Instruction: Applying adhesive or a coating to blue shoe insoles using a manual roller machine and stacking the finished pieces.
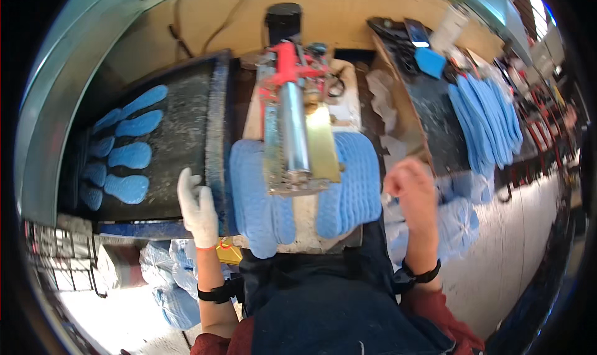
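Observation:
My left hand (198, 209), in a white glove, hovers by the side rail of a black belt, thumb and fingers apart, holding nothing I can see. My right hand (410, 184) is bare and raised just right of the right stack of blue insoles (359, 184); its fingers look curled but are smeared by motion. Another stack of blue insoles (252, 196) lies closer to my left hand. Between the two stacks stands a red and metal machine (295, 119) with a shiny cylinder and a brass-coloured plate, which covers their inner edges.
Several blue insoles (129, 155) lie on the black belt (177, 131) at left. On the right-hand table (429, 128) sit more stacked insoles (488, 122), a blue box (430, 62) and a white bottle (449, 27). Bagged blue insoles (177, 305) rest below, left and right.

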Demonstrator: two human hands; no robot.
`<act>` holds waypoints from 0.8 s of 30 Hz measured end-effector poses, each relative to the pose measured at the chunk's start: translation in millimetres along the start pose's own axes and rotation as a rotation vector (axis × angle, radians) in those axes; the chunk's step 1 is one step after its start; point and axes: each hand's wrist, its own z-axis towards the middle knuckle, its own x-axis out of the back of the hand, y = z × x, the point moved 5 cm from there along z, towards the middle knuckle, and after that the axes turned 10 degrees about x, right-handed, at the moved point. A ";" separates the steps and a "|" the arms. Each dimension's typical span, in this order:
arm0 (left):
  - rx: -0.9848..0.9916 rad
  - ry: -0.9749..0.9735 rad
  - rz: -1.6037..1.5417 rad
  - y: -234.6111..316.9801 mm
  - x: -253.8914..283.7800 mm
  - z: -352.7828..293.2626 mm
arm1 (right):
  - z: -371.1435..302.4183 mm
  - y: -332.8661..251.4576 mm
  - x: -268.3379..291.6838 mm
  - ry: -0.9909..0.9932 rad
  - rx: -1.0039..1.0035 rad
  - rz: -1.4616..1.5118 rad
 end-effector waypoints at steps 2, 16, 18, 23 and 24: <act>-0.074 0.002 0.025 7.4 -8.8 1.0 | -3.5 94.8 14.2 -0.003 -0.070 -0.257; -0.104 0.038 -0.029 8.5 -7.5 2.1 | -6.7 187.1 -5.3 0.126 -0.149 0.051; -0.076 0.004 -0.094 1.2 -7.1 6.3 | -2.9 162.0 -0.1 0.194 -0.087 0.067; 0.066 -0.087 -0.384 36.8 -12.4 -4.2 | 23.8 84.9 5.4 0.155 0.449 -0.560; 0.064 -0.092 -0.381 45.6 -12.0 -5.5 | 26.6 69.2 -0.5 0.124 0.468 -0.621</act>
